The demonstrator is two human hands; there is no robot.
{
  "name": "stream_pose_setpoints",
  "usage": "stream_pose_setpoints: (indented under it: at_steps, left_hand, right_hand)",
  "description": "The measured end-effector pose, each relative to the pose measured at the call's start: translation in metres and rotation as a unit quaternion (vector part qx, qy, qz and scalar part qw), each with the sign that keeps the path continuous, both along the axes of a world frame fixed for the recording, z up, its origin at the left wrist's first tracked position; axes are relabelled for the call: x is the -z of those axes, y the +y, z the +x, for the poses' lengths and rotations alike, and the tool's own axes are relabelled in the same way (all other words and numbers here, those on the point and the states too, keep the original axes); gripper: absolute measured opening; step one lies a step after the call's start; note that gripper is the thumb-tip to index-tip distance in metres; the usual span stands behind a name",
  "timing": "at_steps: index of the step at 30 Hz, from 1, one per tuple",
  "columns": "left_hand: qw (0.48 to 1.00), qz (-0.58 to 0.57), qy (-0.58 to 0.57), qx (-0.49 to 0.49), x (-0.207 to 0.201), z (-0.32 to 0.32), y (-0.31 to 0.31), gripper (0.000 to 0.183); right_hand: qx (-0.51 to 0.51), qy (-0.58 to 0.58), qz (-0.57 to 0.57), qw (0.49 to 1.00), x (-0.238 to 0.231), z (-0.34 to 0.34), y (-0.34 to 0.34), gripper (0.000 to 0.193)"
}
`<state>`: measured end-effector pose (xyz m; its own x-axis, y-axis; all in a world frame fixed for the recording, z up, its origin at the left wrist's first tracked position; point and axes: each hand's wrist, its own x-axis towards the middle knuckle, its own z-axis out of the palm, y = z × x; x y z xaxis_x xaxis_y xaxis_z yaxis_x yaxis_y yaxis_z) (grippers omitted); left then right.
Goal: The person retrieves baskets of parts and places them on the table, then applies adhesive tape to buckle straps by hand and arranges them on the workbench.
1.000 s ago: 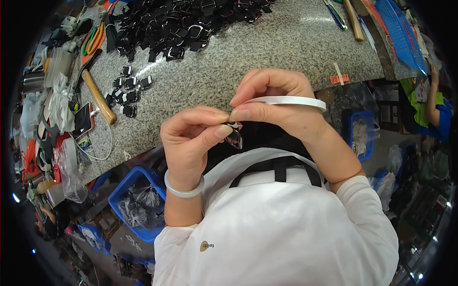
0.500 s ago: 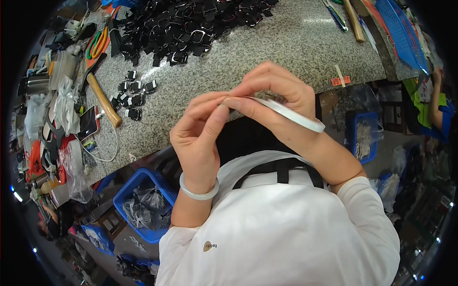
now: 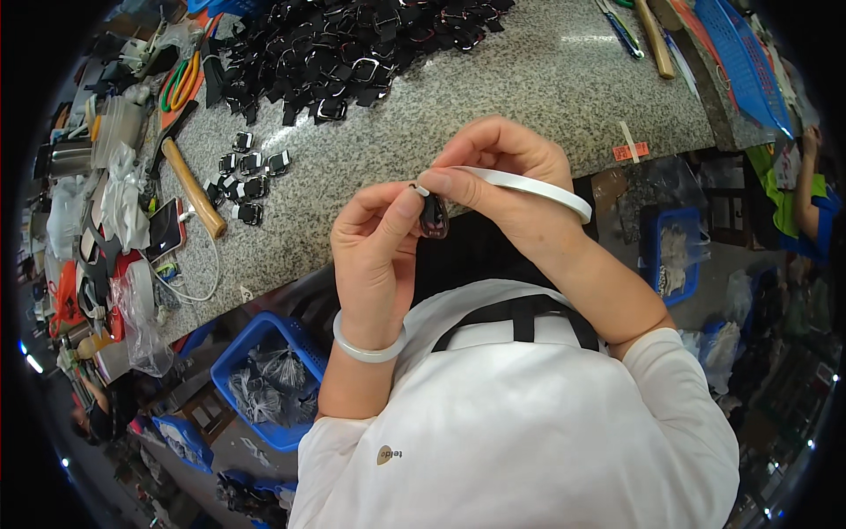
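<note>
In front of my body, above the near edge of the stone table (image 3: pixel 291 256), my left hand (image 3: pixel 370 264) pinches a small black strap piece with a metal buckle (image 3: pixel 434 219). The buckle hangs down between my two hands. My right hand (image 3: pixel 529 172) has a roll of white tape (image 3: pixel 564 196) resting against it, seen almost edge-on. Its thumb and forefinger grip the tape close to the top of the strap piece, where a bit of white shows at my left fingertips. Whether the tape sticks to the strap cannot be made out.
A large heap of black buckled straps (image 3: pixel 326 62) covers the far table. Several small pieces with white bands (image 3: pixel 251 163) lie left, beside a wooden-handled hammer (image 3: pixel 194 189). Blue baskets (image 3: pixel 256 344) stand below. Another wooden handle (image 3: pixel 654 40) lies far right; a person (image 3: pixel 806 194) is beyond.
My left hand has lowered slightly and turned, so the buckled strap piece now shows below its fingers. My right fingers have come together, and the tape roll has tilted a little.
</note>
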<state>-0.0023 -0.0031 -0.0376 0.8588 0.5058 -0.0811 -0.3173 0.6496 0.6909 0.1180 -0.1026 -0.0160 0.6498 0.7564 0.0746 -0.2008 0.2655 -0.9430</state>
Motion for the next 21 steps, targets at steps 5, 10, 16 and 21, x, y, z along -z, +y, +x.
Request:
stream_pose_setpoints:
  at_steps: [5,10,16,21]
  left_hand:
    - [0.977,0.168,0.077,-0.104,-0.013,0.003,-0.009,0.015]
    - [0.905,0.399,0.117,-0.091,-0.014,-0.006,0.016,0.008]
    - [0.565,0.801,0.195,-0.016,-0.049,-0.034,0.079,0.006]
    - [0.415,0.842,0.305,-0.163,-0.041,-0.025,0.115,0.010]
  right_hand:
    - [0.041,-0.135,-0.028,0.990,0.009,0.001,0.003,0.011]
    - [-0.001,-0.289,-0.031,0.957,0.010,0.017,-0.003,0.009]
    - [0.233,-0.256,-0.118,0.931,0.019,0.065,-0.025,0.007]
    - [0.184,-0.434,-0.063,0.880,0.030,0.059,-0.014,0.008]
